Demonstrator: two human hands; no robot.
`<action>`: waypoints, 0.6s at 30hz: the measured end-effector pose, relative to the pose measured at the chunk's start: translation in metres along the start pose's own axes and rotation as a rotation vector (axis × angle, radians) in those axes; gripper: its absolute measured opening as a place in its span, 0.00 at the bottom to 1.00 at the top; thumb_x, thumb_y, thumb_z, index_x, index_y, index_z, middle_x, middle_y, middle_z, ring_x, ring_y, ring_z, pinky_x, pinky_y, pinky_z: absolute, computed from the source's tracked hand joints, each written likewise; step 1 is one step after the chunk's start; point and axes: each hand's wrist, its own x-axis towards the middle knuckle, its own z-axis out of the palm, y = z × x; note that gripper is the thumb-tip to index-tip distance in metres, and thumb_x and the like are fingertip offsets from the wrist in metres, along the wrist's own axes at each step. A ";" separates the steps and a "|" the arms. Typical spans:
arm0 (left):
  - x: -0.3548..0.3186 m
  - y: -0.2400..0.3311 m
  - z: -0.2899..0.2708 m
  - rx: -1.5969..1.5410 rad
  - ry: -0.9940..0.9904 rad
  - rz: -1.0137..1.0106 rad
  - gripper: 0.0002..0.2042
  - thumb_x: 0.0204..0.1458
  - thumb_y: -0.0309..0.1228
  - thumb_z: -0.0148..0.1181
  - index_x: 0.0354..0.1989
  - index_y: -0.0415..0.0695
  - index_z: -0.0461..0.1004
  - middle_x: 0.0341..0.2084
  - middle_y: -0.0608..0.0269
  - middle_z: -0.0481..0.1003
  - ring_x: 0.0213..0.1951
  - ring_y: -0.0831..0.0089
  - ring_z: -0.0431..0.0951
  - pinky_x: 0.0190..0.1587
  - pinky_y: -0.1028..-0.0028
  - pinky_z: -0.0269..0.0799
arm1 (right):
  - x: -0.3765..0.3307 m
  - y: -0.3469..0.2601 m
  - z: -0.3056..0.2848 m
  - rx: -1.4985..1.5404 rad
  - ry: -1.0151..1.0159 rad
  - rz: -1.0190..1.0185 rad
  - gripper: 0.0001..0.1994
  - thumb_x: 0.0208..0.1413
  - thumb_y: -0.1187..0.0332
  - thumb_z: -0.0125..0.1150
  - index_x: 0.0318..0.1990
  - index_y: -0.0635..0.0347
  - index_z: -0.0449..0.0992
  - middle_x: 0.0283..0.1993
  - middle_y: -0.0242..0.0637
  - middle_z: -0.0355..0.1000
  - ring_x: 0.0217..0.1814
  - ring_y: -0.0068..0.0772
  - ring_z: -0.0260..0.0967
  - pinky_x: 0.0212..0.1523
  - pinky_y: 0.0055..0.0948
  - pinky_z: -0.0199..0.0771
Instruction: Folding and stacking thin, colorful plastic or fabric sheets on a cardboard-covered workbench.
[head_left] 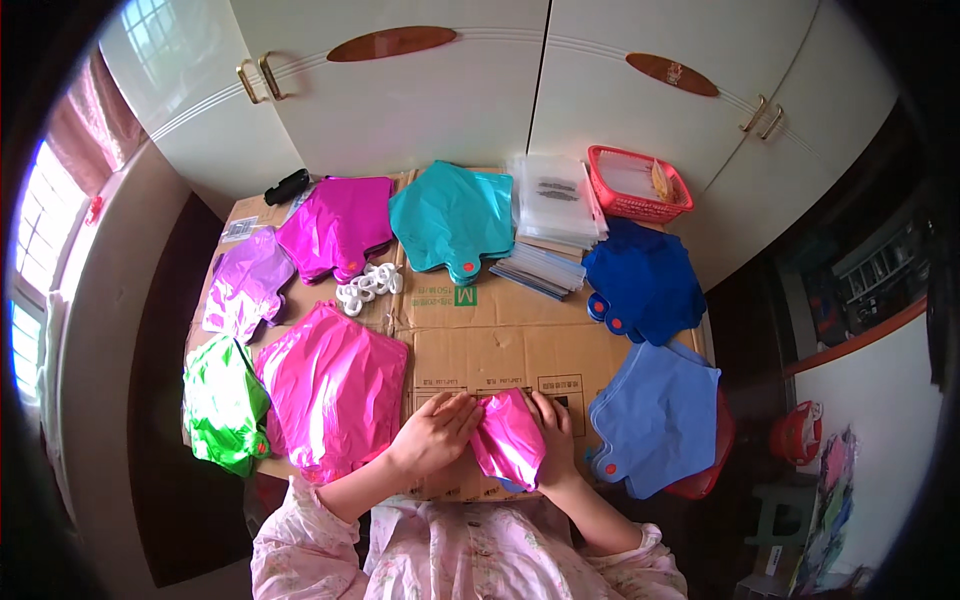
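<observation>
A shiny pink foil balloon (508, 438), uninflated and partly folded, lies at the near edge of the cardboard between my hands. Against its left side my left hand (440, 432) presses with its fingers held together. My right hand (556, 432) grips the right edge, its fingers curled around the foil and its thumb hidden. A bit of blue shows beneath the balloon's lower end. Left of my left hand is a pile of larger flat pink foil balloons (335, 385). A stack of light blue ones (655, 415), with a red dot on the tab, sits right of my right hand.
Around the cardboard (480, 350) lie green (225, 405), lilac (248, 285), magenta (340, 225), teal (455, 215) and dark blue (645, 280) foil stacks. White rings (370, 288), clear plastic bags (558, 195) and a red basket (640, 205) stand farther back, before white cabinets (400, 100).
</observation>
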 end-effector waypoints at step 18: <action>-0.011 0.007 -0.017 -0.190 -0.229 -0.062 0.40 0.46 0.54 0.53 0.61 0.32 0.60 0.60 0.44 0.62 0.66 0.57 0.56 0.68 0.55 0.43 | 0.063 0.045 -0.014 0.319 0.011 -0.465 0.15 0.52 0.72 0.52 0.46 0.54 0.79 0.50 0.32 0.75 0.56 0.32 0.70 0.55 0.32 0.69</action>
